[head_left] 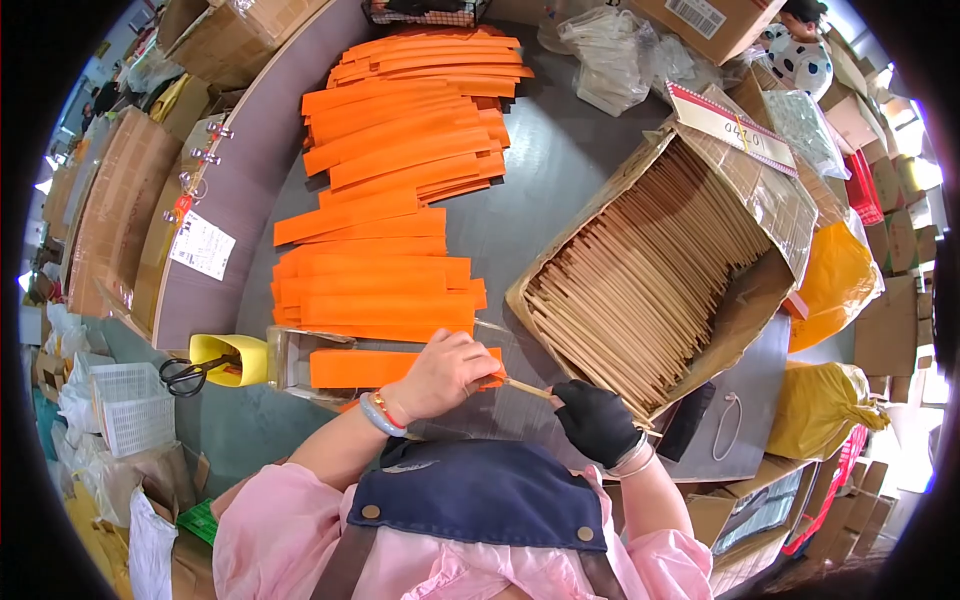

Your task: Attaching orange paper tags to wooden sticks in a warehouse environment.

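My bare left hand (440, 372), with a red bracelet and a pale bangle at its wrist, is closed over the right end of an orange strip (350, 368). The strip lies flat along the near table edge. From beside those fingers a thin wooden stick (526, 387) runs to my right hand (598, 422), which wears a black glove and grips the stick's other end. Whether the stick's left tip touches the strip is hidden under my left fingers. Beyond them, overlapping rows of orange strips (375, 280) cover the table's left half. To the right, an open cardboard box (545, 262) holds many similar sticks (640, 270).
A yellow cup (250, 362) with black-handled scissors (184, 374) sits at the table's left edge. Clear plastic bags (610, 65) and a brown carton (712, 25) stand at the back. A raised panel (262, 130) borders the left side. Another person (800, 58) is far right.
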